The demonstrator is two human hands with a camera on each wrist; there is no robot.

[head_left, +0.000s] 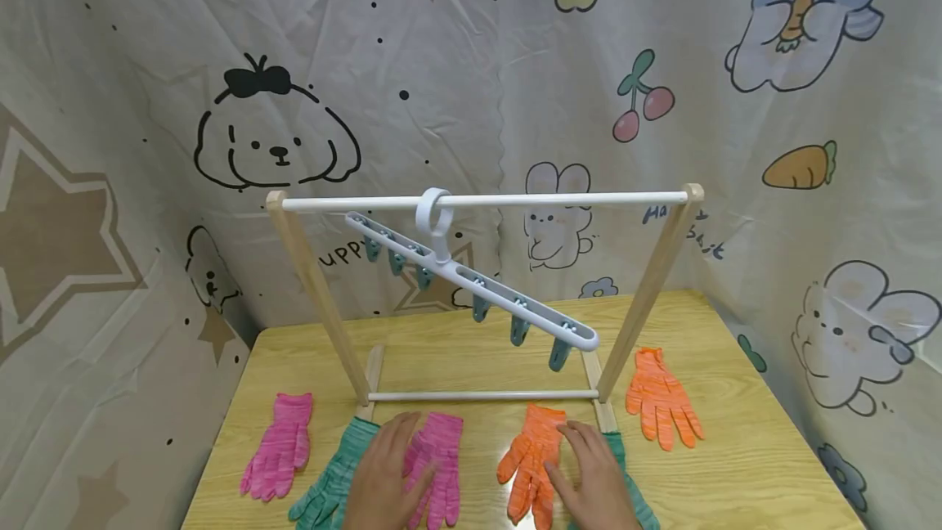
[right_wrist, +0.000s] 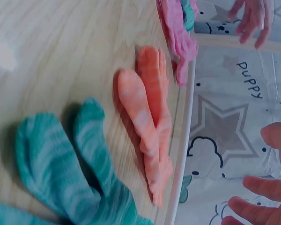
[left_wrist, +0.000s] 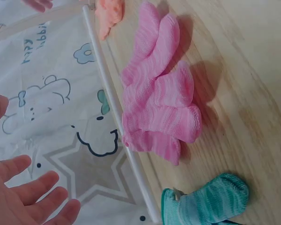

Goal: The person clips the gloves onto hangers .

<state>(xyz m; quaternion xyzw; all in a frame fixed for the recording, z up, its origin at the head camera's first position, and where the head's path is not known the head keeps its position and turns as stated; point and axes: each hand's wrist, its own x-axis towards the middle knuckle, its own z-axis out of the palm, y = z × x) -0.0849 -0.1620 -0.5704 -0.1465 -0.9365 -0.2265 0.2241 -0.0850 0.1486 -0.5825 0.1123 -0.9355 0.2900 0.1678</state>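
Held over the table with fingers spread, my left hand (head_left: 386,477) has nothing in it. It overlaps a green glove (head_left: 331,473) and a pink glove (head_left: 444,452) in the head view. My right hand (head_left: 598,477), bare and relaxed, hovers between an orange glove (head_left: 528,464) and a second green glove (head_left: 639,493), which it partly hides. Both wrist views show the fingers apart from the gloves. Beyond the hands, a white clip hanger (head_left: 486,285) hangs by its ring from the rack's top bar, slanting toward the front right, with several grey clips below it.
The drying rack (head_left: 559,199) has wooden side posts and a white lower rod (head_left: 482,396) just behind the gloves. Another pink glove (head_left: 280,448) lies at the left, another orange glove (head_left: 658,399) at the right. Printed cloth (head_left: 456,105) encloses the wooden table (head_left: 736,464).
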